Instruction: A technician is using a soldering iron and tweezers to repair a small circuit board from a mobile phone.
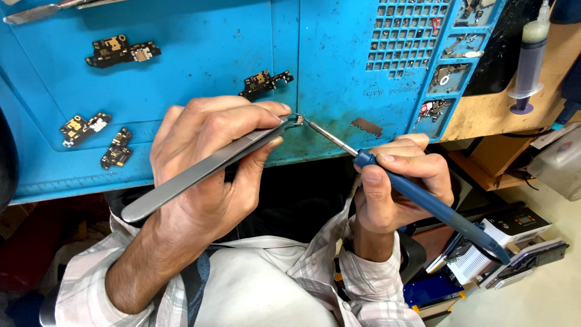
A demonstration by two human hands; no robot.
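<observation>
My left hand (209,160) grips steel tweezers (200,169) whose tips pinch a tiny metal part (298,119) just above the blue work mat (200,72). My right hand (396,181) holds a blue-handled soldering iron (433,206); its thin metal tip (324,134) touches the small part at the tweezer tips. Both hands hover at the mat's near edge, over my lap.
Several small black circuit boards (123,51) (265,82) (85,127) (117,148) lie on the mat. A grid of small compartments (411,36) with screws and parts is at the upper right. A syringe (529,60) stands on the wooden bench. A soldering station (514,227) sits below right.
</observation>
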